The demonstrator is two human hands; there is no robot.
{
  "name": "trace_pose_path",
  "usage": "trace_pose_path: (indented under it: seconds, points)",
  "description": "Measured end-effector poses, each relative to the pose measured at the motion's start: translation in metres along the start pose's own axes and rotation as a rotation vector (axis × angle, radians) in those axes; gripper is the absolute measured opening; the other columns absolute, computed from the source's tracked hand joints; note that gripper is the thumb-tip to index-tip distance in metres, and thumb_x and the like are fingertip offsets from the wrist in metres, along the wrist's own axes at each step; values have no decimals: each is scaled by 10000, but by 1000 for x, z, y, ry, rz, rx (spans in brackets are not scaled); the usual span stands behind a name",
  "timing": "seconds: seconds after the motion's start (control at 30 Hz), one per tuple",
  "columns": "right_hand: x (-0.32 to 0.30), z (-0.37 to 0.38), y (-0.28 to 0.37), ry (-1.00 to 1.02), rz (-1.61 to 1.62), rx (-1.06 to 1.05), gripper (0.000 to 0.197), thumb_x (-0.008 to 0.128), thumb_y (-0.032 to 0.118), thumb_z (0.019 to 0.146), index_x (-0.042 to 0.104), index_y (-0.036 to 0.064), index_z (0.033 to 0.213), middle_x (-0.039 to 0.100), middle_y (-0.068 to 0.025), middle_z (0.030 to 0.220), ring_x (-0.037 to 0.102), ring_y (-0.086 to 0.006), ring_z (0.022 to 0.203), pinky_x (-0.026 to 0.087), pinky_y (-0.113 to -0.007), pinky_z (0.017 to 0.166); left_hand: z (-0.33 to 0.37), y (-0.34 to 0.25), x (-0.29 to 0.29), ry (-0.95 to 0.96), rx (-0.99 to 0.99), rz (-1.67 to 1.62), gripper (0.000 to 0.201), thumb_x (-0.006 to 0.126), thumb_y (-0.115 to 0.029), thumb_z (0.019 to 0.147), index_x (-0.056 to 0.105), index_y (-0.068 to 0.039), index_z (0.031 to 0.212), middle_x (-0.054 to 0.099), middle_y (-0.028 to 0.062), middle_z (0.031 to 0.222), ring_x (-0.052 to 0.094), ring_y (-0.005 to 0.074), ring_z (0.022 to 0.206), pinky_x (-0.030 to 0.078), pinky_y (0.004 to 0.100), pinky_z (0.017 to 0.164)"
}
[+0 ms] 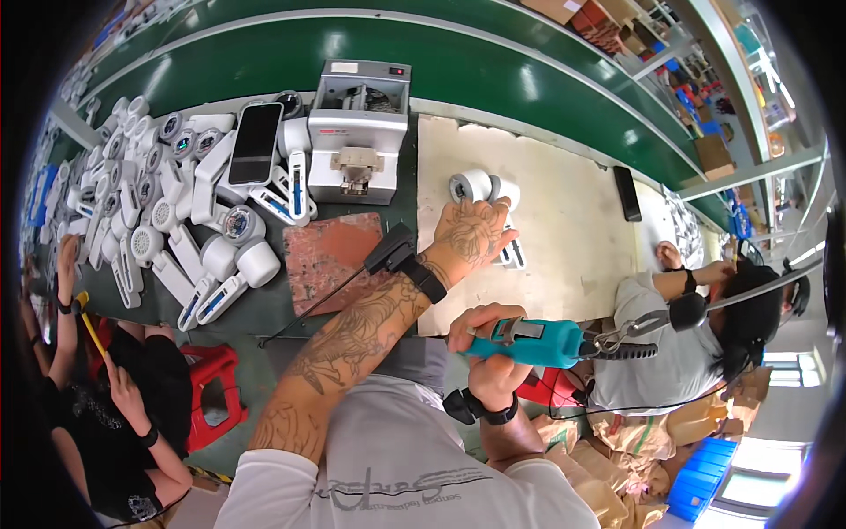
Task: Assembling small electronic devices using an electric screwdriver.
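My left hand (473,234) is closed over a white handheld fan (477,183) on the pale work mat (564,238). The fan's round ends show beyond my fingers, and its slim handle shows beside my thumb; the middle is hidden under the hand. Nearer to my body, my right hand (492,357) grips a teal electric screwdriver (542,343). Its tail end points right and hangs from a metal hook with a coiled black cord. The screwdriver's tip is hidden by my fingers.
Many white fans (176,212) are heaped at left, with a phone (256,144) on top. A grey screw feeder (359,132) stands beside them, behind a worn red pad (330,256). Another dark phone (627,193) lies at right. Co-workers sit on both sides.
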State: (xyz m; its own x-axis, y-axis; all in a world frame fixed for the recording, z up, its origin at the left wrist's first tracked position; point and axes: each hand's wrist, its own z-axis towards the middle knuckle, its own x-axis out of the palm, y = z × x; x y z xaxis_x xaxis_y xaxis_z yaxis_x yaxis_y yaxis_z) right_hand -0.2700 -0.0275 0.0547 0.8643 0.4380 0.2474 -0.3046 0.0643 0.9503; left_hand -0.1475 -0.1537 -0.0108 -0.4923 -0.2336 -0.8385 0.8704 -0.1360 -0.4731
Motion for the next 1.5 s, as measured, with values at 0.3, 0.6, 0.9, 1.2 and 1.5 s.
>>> trace_pose_path:
  seconds: [0.3,0.6,0.9,1.2,1.5]
  points:
    - [0,18,-2,-47,-100,-83,795,645,713,862,501,-39,1078,556,-105,711,557,-210,577,465,-328,529,-36,13,-44,-131,19,94,447,641,-306,939,579,-90,1325,671,88,910,658,292,873,499,468,772]
    - [21,48,-5,-8,-30,-44,855,690,733,801,583,-72,1070,609,-80,741,618,-177,667,488,-297,594,-128,72,-108,-187,84,54,451,726,-142,857,604,-63,1283,645,166,1057,608,395,1081,494,474,995]
    - [66,99,-24,114,80,-123,846,707,682,853,559,-89,1168,596,-91,771,596,-193,714,476,-322,652,-143,91,-106,-211,27,-316,305,748,-116,841,678,-40,1128,650,122,1046,594,348,1037,477,444,932]
    - [85,110,-42,172,-102,-172,825,586,715,907,516,-74,1140,559,-89,759,562,-203,649,458,-338,606,-148,98,-111,-239,67,-171,327,779,-237,825,669,-86,1093,626,69,1103,575,307,1044,448,467,844]
    - [87,114,-49,137,-92,-193,824,604,717,902,513,-73,1116,545,-86,730,549,-199,615,445,-334,566,-145,100,-111,-226,90,-225,288,799,-217,805,621,-66,973,595,75,1048,557,323,1018,449,442,851]
